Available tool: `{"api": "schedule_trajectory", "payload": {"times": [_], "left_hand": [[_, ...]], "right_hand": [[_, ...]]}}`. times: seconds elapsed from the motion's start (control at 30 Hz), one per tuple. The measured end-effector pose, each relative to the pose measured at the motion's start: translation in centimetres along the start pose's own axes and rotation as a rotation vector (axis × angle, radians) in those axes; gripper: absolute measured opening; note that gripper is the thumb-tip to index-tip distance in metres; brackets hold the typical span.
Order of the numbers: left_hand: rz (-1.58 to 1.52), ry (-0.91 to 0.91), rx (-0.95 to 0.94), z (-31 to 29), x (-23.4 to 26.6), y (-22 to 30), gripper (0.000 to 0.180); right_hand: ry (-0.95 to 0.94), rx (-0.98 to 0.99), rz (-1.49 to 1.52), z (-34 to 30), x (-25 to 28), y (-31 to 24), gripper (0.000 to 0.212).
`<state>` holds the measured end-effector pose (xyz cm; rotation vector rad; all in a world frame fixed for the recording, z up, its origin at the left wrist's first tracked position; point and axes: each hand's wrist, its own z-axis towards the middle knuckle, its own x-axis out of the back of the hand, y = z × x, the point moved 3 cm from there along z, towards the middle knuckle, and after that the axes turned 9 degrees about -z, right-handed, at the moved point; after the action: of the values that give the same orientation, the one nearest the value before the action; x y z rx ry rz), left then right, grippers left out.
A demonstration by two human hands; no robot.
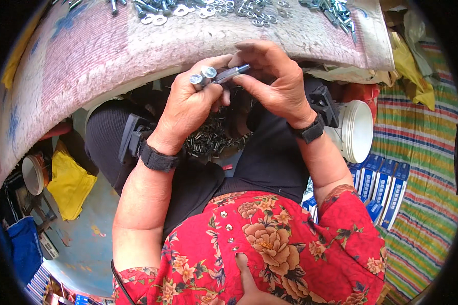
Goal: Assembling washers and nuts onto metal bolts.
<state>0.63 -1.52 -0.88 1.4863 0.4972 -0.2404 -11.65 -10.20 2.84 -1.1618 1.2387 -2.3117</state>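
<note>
Two silvery bolts (208, 72) are in my left hand (191, 99), their round-looking heads sticking out between the fingers toward the left. Their shafts (228, 75) run side by side, slanting up to the right, and one threaded tip reaches farther out. My right hand (275, 76) curls over that end, with its thumb against the shafts and its fingers bent above them. Both hands are closed and meet just off the near edge of the cloth-covered table (188, 46). Part of the shafts is hidden by my left fingers.
On the table lie many washers (226, 7), loose bolts (155, 6) and another bolt heap (336, 15). Below my hands, between my legs, is a dark pile of small metal parts (208, 140). At right stand a white bucket (360, 132) and blue-white boxes (384, 185) on striped sheeting (427, 178).
</note>
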Motion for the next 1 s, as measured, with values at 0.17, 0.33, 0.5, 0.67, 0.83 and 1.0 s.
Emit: {"api": "schedule_trajectory", "payload": {"times": [0.17,0.33,0.5,0.67,0.83,1.0], "left_hand": [[-0.194,-0.032,0.017,0.0,0.1,0.2,0.041],[-0.275,-0.046,-0.007,0.0,-0.4,0.4,0.04],[-0.118,-0.067,0.04,-0.4,0.0,-0.3,0.043],[-0.18,-0.047,0.1,-0.4,-1.0,0.0,0.042],[0.012,-0.062,0.24,-0.5,-1.0,-0.3,0.029],[-0.126,-0.065,0.233,-0.1,-1.2,-0.7,0.022]], "right_hand": [[0.078,-0.078,0.259,-0.3,-0.2,0.5,0.045],[0.146,-0.125,0.396,-0.5,-0.4,1.3,0.041],[0.036,-0.211,0.231,-0.6,-1.4,0.5,0.012],[0.027,-0.292,0.237,-0.7,0.5,0.5,0.01],[-0.017,-0.169,0.205,-0.1,1.4,0.6,0.009],[0.013,-0.116,0.0,1.2,3.3,1.1,0.011]]}}
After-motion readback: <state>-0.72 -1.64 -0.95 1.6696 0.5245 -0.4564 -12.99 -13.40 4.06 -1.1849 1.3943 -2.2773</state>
